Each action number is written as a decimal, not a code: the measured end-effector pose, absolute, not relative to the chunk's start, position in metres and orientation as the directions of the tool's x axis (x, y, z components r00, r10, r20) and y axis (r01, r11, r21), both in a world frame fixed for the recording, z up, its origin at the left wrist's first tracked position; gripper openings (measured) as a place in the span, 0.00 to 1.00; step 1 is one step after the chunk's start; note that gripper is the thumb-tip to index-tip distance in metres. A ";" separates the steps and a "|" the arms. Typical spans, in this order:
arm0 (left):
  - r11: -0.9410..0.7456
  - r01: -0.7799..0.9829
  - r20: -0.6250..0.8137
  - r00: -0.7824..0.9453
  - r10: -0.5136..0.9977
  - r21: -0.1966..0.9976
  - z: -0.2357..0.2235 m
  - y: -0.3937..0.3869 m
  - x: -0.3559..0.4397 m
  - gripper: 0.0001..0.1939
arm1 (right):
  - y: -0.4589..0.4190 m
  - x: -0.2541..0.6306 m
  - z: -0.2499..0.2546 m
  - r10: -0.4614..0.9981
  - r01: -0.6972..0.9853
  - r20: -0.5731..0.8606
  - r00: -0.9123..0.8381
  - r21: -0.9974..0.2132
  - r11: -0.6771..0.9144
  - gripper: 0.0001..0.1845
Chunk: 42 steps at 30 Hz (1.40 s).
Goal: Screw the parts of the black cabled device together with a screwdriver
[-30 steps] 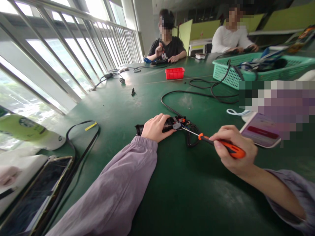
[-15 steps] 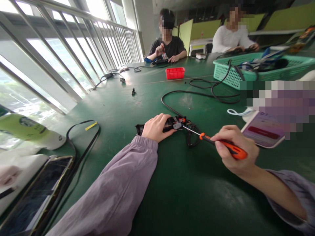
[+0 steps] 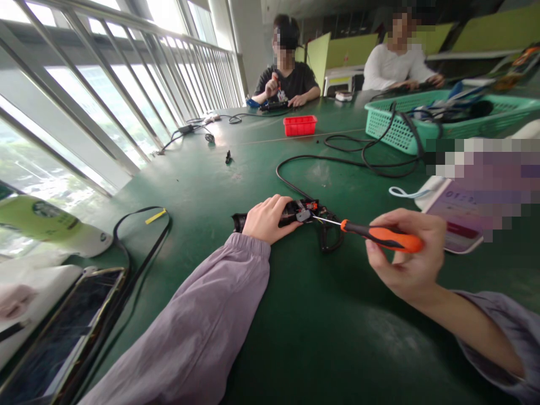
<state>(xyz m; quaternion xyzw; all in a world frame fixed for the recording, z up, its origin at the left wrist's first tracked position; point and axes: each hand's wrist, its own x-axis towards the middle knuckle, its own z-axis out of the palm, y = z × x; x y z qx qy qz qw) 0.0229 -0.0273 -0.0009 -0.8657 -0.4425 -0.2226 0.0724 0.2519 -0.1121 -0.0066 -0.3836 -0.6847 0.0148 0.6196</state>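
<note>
A black corded device (image 3: pixel 290 211) lies on the green table with its inner parts exposed, and a cord runs from it. My left hand (image 3: pixel 268 219) wraps over its body and holds it against the table; the covered middle is hidden. Near my left thumb sits a small grey block (image 3: pixel 303 216), with red-orange parts and thin wires around it. An orange and black screwdriver (image 3: pixel 379 235) is gripped in my right hand (image 3: pixel 417 261), near the handle's rear. Its thin shaft points left, the tip at or close to the grey block; exact contact is too small to tell.
A red bin (image 3: pixel 300 126) and a green basket (image 3: pixel 390 126) of cables stand farther back. One phone (image 3: pixel 459 228) is at right, another phone (image 3: pixel 63 337) at left beside a black strap (image 3: pixel 145 264). Two people (image 3: pixel 289 79) sit across the table.
My right hand has shifted its fingers on the screwdriver handle, opening somewhat, and the handle has risen to lie flatter. My left hand and the device have stayed put.
</note>
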 end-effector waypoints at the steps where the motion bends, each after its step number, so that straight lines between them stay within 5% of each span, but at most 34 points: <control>1: -0.599 0.798 0.450 0.508 0.734 0.075 -0.001 -0.027 0.023 0.23 | -0.112 0.252 -0.007 0.540 0.511 0.838 0.077 -0.499 0.701 0.18; 12: -0.601 0.794 0.455 0.505 0.734 0.088 -0.002 -0.027 0.023 0.22 | -0.111 0.254 -0.009 0.536 0.460 0.844 0.006 -0.478 0.748 0.24; 19: -0.602 0.794 0.449 0.511 0.733 0.080 -0.002 -0.026 0.023 0.22 | -0.114 0.251 -0.002 0.493 0.572 0.869 -0.052 -0.379 0.727 0.14; 25: -0.603 0.793 0.452 0.509 0.733 0.086 -0.001 -0.027 0.023 0.22 | -0.112 0.250 -0.001 0.540 0.460 0.842 0.013 -0.484 0.744 0.19; 32: -0.600 0.797 0.456 0.511 0.729 0.067 -0.003 -0.026 0.023 0.23 | -0.114 0.250 -0.004 0.538 0.563 0.842 -0.034 -0.429 0.706 0.14; 37: -0.600 0.796 0.457 0.509 0.730 0.073 -0.002 -0.027 0.023 0.23 | -0.110 0.250 0.001 0.541 0.434 0.841 0.019 -0.494 0.754 0.16; 42: -0.602 0.795 0.454 0.511 0.730 0.073 -0.001 -0.028 0.024 0.22 | -0.109 0.251 0.003 0.462 0.584 0.884 -0.071 -0.339 0.738 0.11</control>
